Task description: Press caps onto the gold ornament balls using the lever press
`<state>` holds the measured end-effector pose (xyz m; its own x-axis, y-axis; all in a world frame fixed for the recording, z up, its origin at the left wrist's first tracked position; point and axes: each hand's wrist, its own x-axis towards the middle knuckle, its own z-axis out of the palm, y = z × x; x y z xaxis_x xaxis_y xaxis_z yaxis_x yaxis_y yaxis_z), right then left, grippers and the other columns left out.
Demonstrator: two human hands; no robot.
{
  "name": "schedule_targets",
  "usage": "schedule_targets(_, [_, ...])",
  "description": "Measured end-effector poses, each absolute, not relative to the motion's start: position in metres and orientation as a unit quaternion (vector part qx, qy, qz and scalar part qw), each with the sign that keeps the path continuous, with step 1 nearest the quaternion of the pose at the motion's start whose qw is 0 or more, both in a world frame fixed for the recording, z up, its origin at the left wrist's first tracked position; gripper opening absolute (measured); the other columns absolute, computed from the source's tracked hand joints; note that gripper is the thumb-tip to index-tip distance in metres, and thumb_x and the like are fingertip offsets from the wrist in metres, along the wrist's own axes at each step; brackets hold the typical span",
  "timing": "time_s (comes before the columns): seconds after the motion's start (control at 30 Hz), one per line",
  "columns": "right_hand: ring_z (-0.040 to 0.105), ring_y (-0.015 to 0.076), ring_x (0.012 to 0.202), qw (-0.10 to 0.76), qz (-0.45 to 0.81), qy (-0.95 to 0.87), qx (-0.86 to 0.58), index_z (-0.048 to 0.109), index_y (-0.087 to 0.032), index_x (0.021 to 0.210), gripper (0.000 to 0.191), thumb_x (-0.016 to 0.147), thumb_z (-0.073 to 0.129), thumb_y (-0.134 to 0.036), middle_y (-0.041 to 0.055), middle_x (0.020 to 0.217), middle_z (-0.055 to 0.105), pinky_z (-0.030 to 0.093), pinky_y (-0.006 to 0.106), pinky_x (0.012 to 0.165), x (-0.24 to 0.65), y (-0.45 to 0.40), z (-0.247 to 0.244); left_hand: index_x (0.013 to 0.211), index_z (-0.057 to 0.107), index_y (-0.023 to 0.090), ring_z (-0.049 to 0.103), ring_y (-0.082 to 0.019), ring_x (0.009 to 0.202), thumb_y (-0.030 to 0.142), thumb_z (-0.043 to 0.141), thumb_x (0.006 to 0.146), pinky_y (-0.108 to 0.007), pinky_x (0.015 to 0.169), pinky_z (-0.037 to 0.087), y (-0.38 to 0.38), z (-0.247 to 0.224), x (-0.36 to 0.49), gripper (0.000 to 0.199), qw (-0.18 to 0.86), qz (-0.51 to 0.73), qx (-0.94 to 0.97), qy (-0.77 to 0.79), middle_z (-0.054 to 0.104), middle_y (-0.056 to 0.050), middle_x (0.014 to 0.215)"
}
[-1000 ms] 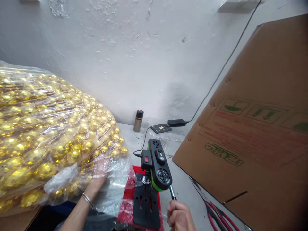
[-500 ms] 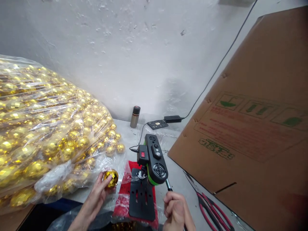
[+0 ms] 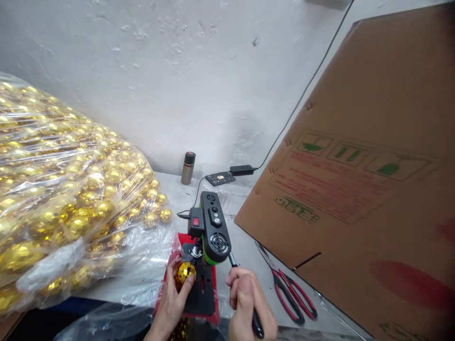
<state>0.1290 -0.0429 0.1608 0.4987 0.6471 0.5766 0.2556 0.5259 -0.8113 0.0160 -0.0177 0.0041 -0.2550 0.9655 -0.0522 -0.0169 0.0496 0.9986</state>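
My left hand pinches a shiny gold mirrored ball between thumb and fingers, above the black slotted base plate of a small bench drill press. The black motor head with a green underside hangs over the plate, just right of the ball; its tool tip is hidden. A box with a red switch sits on the head's left side. My right hand is closed around the drill press's lever handle, a metal rod with a black grip. Red cloth under plastic lies beneath the plate.
A big clear bag full of gold balls fills the left. A large cardboard box leans at the right, with red-handled scissors beside it. A dark-capped bottle, a black card and a power adapter lie near the wall.
My left hand has carried the gold ball rightward from beside the bag to over the base plate. My right hand keeps its grip on the lever. The whole view has shifted slightly.
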Motion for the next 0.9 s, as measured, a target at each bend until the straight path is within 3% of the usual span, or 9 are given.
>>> schedule_targets(0.13, [0.047,0.0114,0.06,0.723,0.139,-0.492,-0.464,0.053,-0.021,0.071,0.041,0.112,0.049,-0.028,-0.0017,0.069,0.052,0.035,0.029,0.059,0.129,-0.046,0.158,0.142,0.057,0.019,0.067,-0.04,0.136,0.055,0.068,0.088,-0.063,0.117,0.052,-0.017,-0.01,0.023,0.065,0.374,0.495,0.525,0.582,0.071,-0.021,0.145])
schedule_targets(0.47, [0.05,0.0123,0.063,0.734,0.137,-0.487,-0.453,0.052,-0.022,0.07,0.041,0.111,0.049,-0.023,-0.0023,0.066,0.052,0.035,0.028,0.06,0.127,-0.047,0.157,0.138,0.065,0.018,0.068,-0.045,0.134,0.044,0.072,0.087,-0.068,0.113,0.055,-0.012,-0.026,0.021,0.058,0.288,0.468,0.623,0.557,0.073,-0.024,0.139])
schedule_targets(0.7, [0.052,0.0129,0.063,0.731,0.135,-0.487,-0.458,0.055,-0.021,0.067,0.044,0.111,0.051,-0.025,-0.0014,0.065,0.054,0.038,0.028,0.061,0.129,-0.048,0.156,0.138,0.066,0.02,0.067,-0.043,0.133,0.037,0.075,0.086,-0.063,0.112,0.056,-0.01,-0.018,0.019,0.055,0.286,0.445,0.665,0.527,0.072,-0.023,0.14])
schedule_targets(0.9, [0.052,0.0109,0.063,0.724,0.141,-0.478,-0.477,0.055,-0.02,0.065,0.049,0.113,0.049,-0.029,-0.0014,0.068,0.056,0.038,0.027,0.062,0.126,-0.05,0.163,0.122,0.071,0.018,0.072,-0.04,0.11,0.038,0.076,0.083,-0.061,0.098,0.059,0.002,0.0,0.021,0.043,0.281,0.413,0.693,0.52,0.078,-0.017,0.116])
